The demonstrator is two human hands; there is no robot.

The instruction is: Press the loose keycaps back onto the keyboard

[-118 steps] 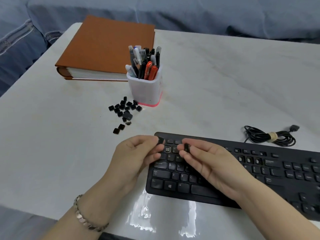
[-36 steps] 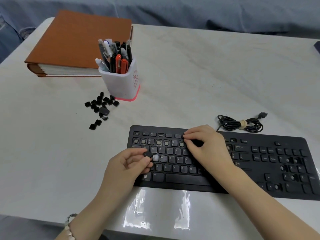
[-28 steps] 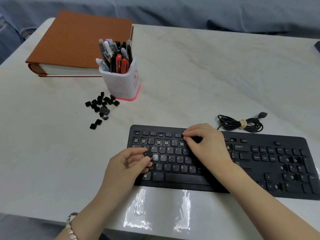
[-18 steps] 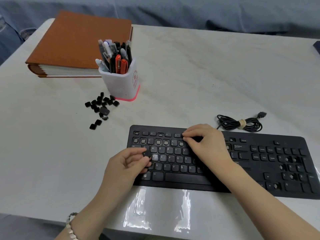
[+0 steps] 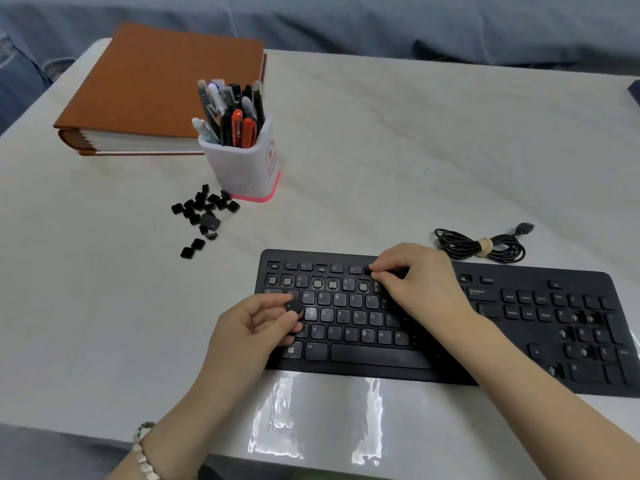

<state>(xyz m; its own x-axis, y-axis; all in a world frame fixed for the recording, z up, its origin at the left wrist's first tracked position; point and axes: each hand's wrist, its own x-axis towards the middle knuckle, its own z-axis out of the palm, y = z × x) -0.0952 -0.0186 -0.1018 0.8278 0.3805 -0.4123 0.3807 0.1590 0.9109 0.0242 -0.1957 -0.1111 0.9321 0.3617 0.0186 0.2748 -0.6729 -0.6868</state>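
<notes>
A left hand (image 5: 256,327) pinches a keycap (image 5: 293,305) between thumb and forefinger over the keyboard (image 5: 381,356); the right hand (image 5: 419,282), fingers curled, seems to pinch a second keycap (image 5: 367,270) on the top row. Loose keycaps (image 5: 204,213) lie well beyond the left fingers.

Bright even light, glare on table (image 5: 311,410) front edge, wide-angle bowing

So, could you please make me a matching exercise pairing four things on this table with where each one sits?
Things:
1. brown binder
2. pen cup
3. coiled cable
4. loose keycaps

Places:
A. just behind the keyboard
B. beside the cup's base, on its left
C. far left corner
D. just in front of the binder's right end

Pairs: 1-C, 2-D, 3-A, 4-B
</notes>
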